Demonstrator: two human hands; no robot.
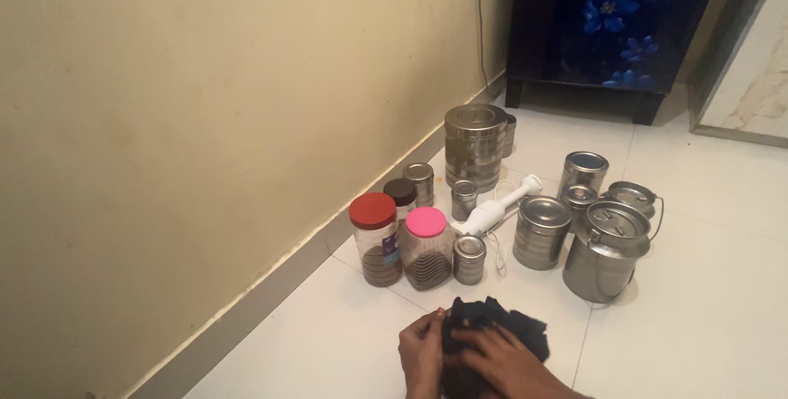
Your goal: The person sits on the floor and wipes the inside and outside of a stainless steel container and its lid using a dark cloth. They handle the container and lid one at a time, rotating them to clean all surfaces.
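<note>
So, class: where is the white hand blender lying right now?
The white hand blender lies on the floor tiles mid-frame, among the steel tins, behind the pink-lidded jar and left of a ribbed steel canister.

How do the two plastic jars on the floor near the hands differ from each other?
The red-lidded jar stands nearer the wall; the pink-lidded jar stands beside it, closer to the small steel tin. The red-lidded jar looks slightly taller, and it carries a blue label, while the pink-lidded jar shows none. Both are clear, upright, closed, and partly filled with something dark brown.
</note>
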